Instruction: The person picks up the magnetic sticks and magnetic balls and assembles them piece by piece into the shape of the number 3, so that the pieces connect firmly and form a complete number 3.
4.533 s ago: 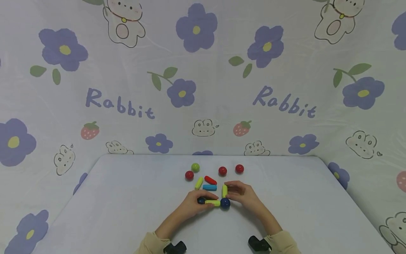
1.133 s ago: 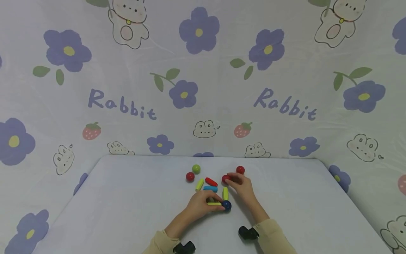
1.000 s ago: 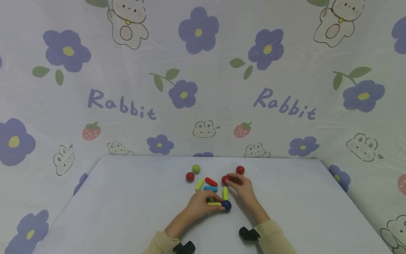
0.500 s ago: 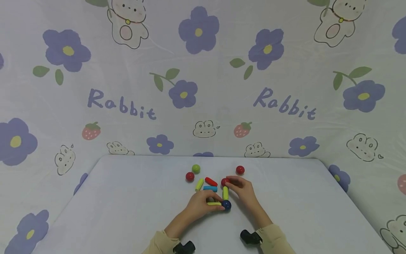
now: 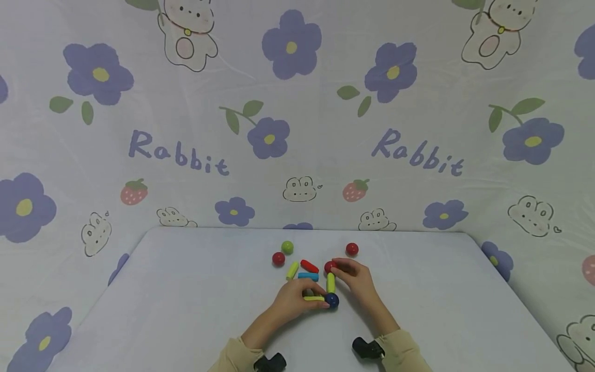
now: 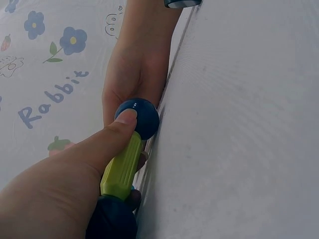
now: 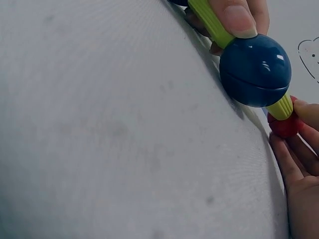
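My left hand (image 5: 294,299) pinches a dark blue ball (image 5: 331,300), its thumb lying on the ball in the left wrist view. A yellow-green rod (image 6: 122,167) runs from that ball back to another dark blue ball (image 6: 112,219) near the palm, which the hand hides in the head view. A second yellow-green rod (image 5: 330,283) extends away from the front ball. At its far end my right hand (image 5: 355,276) holds a red ball (image 5: 329,266) between thumb and fingers. In the right wrist view, ball and rod end meet.
Beyond the left hand lie a blue rod (image 5: 308,277), a red rod (image 5: 309,266) and a loose yellow-green rod (image 5: 292,270). Further back are a green ball (image 5: 287,247), a red ball (image 5: 278,259) and, to the right, another red ball (image 5: 351,249). All rest on the white table (image 5: 162,299).
My right hand has left the second yellow-green rod, taken a red ball from the back and drawn it nearer to the rod's far end. The left hand has shifted right onto the blue ball.
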The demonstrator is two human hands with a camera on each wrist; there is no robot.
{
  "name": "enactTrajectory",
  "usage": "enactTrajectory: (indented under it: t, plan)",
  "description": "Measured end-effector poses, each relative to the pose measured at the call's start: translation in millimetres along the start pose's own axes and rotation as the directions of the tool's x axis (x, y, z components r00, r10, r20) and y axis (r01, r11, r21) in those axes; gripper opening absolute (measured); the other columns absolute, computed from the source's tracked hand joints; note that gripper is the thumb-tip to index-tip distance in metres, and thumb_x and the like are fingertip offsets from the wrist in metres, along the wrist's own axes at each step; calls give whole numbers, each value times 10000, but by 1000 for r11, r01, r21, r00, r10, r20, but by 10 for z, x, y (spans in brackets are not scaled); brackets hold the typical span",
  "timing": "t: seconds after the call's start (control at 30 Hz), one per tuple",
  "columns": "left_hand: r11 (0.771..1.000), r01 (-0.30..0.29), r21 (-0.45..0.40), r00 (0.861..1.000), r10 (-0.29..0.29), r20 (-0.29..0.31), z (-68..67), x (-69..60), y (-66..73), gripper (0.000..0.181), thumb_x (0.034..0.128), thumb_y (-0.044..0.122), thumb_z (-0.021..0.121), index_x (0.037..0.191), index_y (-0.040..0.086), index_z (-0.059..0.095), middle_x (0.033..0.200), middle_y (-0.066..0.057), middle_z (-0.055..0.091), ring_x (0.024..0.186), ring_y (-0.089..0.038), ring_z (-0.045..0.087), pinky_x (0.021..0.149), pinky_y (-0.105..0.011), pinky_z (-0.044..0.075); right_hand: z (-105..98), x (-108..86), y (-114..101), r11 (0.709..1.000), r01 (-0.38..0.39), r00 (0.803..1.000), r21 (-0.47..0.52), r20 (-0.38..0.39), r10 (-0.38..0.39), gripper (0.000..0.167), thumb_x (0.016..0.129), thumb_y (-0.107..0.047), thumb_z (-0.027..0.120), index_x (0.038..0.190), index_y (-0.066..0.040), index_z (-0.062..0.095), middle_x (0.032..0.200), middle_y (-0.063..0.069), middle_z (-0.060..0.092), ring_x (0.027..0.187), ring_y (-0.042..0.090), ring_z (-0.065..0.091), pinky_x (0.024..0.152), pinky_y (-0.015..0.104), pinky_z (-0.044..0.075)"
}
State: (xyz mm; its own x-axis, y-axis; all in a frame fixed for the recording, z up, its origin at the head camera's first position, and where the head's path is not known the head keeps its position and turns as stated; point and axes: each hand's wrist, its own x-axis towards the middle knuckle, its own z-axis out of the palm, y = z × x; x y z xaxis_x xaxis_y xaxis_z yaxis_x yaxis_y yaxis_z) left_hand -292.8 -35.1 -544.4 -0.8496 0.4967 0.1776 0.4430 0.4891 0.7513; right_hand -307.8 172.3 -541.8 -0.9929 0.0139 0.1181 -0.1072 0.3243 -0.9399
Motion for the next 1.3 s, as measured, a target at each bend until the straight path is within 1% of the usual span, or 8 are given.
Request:
enactTrajectory:
  t: [0.17,0.23,0.53,0.77,0.87,1.07,1.23,1.3]
  plan:
    - [1000,-4,2,1000,4,4,0,-2,-5,277,794,446,769,1006,269,744,931,146,721,744,7,531,675,-155,461,-1,-11,-10,1000,-15,1000,-4,0,15,362,908,-265,695,1236,-115,657,1224,94,681,1142,214,616,1007,343,501]
    - [1000,-6,1,1000,6,7,-3,-3,-2,282,799,452,763,1010,267,744,934,141,723,752,5,537,683,-159,468,1,-13,-14,1000,-20,1000,2,-3,20,351,905,-245,699,1228,-113,662,1222,93,683,1147,224,618,1011,343,501]
    - [1000,3,2,1000,-3,11,2,-10,12,284,799,465,758,1015,280,743,930,146,719,765,0,547,697,-164,468,18,-15,-19,1000,0,1000,12,-5,0,335,891,-148,708,1215,-70,667,1195,120,692,1105,222,646,920,170,510]
    - [1000,12,-8,1000,-12,14,1,-16,11,280,802,464,755,1016,285,741,944,149,725,764,-2,543,693,-162,468,30,-33,-61,999,-5,1000,31,-19,6,394,904,-217,701,1266,-81,630,1269,117,658,1196,271,608,1015,349,501]
    - [1000,23,-14,1000,-22,15,-5,-21,15,282,800,470,754,1014,288,741,943,149,725,765,-9,546,698,-165,470,36,-14,-102,999,22,999,44,-28,-21,397,909,-224,694,1267,-67,622,1286,127,647,1254,294,579,1051,409,468]
    - [1000,16,-16,1000,-15,14,-1,-29,8,281,800,467,754,1012,283,742,940,154,727,774,0,550,709,-164,478,106,67,-195,994,86,996,61,5,-87,359,908,-131,686,1238,0,627,1264,178,650,1288,336,552,1074,442,424]
    - [1000,-14,-20,1000,15,9,-4,-25,7,275,805,452,756,1008,267,743,946,143,737,779,15,559,713,-162,480,150,52,-441,996,56,996,73,67,-61,344,900,-74,682,1218,47,625,1245,232,642,1237,373,581,1029,428,471]
    - [999,-26,-24,1000,26,9,-8,-24,14,271,807,445,758,1011,267,742,953,140,738,786,20,567,719,-161,483,176,75,-448,998,56,995,42,80,-59,320,891,-88,697,1192,10,653,1209,197,669,1177,342,620,982,366,520]
